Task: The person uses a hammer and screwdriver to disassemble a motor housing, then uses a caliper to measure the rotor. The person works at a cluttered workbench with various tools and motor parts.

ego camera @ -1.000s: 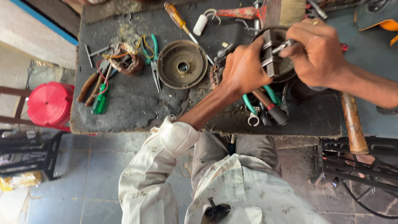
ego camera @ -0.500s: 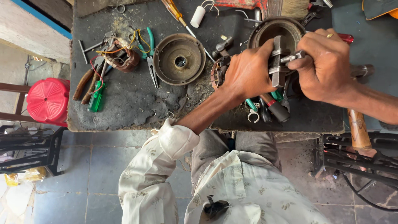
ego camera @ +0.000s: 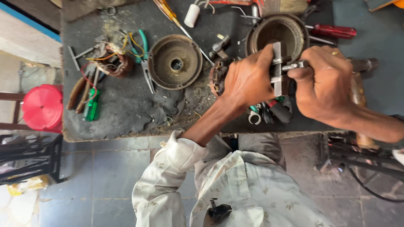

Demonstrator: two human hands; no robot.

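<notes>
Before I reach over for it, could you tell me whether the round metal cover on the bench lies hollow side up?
Hollow side up: the round metal cover shows its inner rim and centre hole.

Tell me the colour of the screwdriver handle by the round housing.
Red, on the screwdriver in the head view.

A grey tiled floor [ego camera: 101,176] is seen below the dark workbench [ego camera: 126,113]; a red stool [ego camera: 42,107] stands left of it.

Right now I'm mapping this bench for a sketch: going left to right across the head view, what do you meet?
Red stool → green-handled tool → round metal motor cover → left hand → flat metal bar → right hand.
</notes>
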